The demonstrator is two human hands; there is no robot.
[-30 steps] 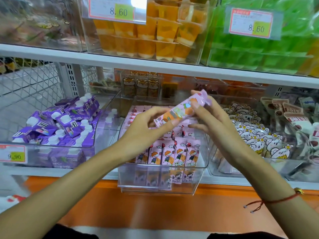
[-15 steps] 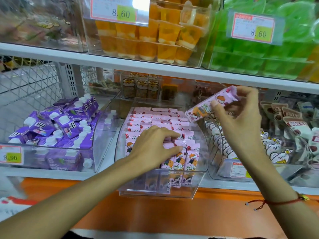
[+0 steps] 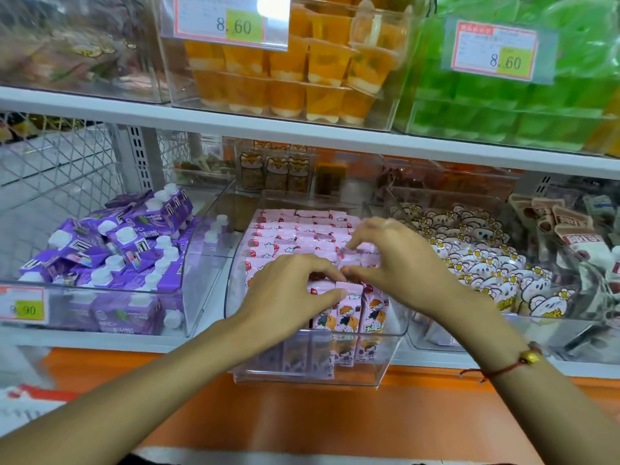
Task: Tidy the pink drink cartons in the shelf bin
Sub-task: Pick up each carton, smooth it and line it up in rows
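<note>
both hands down in the clear shelf bin (image 3: 385, 374) on the middle shelf: left hand (image 3: 288, 293) pressing with curled fingers on the front row of pink drink cartons (image 3: 302, 236), right hand (image 3: 392, 263) pinching one pink carton (image 3: 352, 255) among the packed rows. purple cartons (image 3: 114, 250) in the neighbouring bin at left.

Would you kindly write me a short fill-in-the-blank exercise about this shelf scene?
1. Both hands, left hand and right hand, are over the ____ cartons.
2. The bin left of them holds ____ cartons.
3. The price tag above reads ____.
4. A red string bracelet is on the ____ wrist.

Answers: pink; purple; 8.60; right
</note>
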